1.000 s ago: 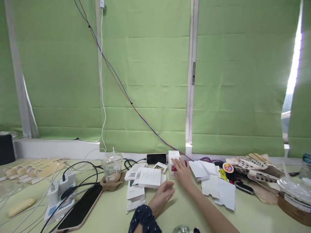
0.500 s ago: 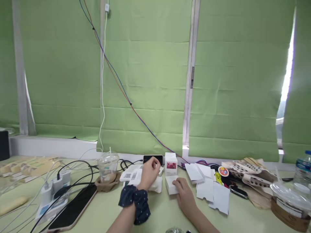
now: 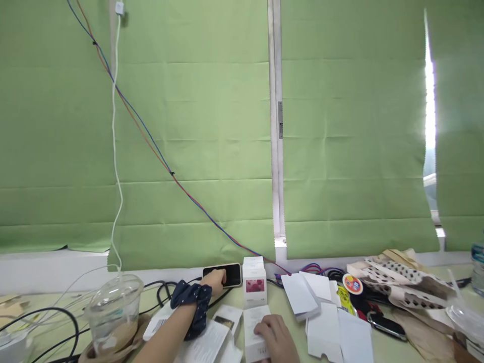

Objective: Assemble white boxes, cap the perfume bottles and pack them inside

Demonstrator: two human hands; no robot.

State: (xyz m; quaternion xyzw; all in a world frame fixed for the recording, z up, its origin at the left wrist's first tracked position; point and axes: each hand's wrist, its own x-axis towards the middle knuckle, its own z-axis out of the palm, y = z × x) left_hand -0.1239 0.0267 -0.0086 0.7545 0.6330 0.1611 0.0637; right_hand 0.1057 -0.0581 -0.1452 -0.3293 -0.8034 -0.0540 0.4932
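Observation:
My left hand (image 3: 214, 282) reaches to the phone (image 3: 233, 275) at the back of the table and overlaps its lower left part. The fingers are bent and mostly hidden, so I cannot tell whether they grip it. A dark blue dotted scrunchie (image 3: 193, 305) is round that wrist. My right hand (image 3: 279, 339) is closed on a small white box (image 3: 251, 322), thumb side out of sight. Just behind it stands another white box (image 3: 254, 280) with a dark pink picture. White printed packets (image 3: 206, 343) lie under my left forearm.
White cards (image 3: 325, 325) lie spread to the right, with a black key fob (image 3: 386, 325) and a dotted cloth-like item (image 3: 401, 277) beyond. A clear plastic cup (image 3: 115, 307) stands at left among cables (image 3: 71, 315). A water bottle (image 3: 478, 267) is at the far right.
My left hand has moved from above the white packets to the phone at the back. My right hand stays on the small white box. The view has turned right and upward.

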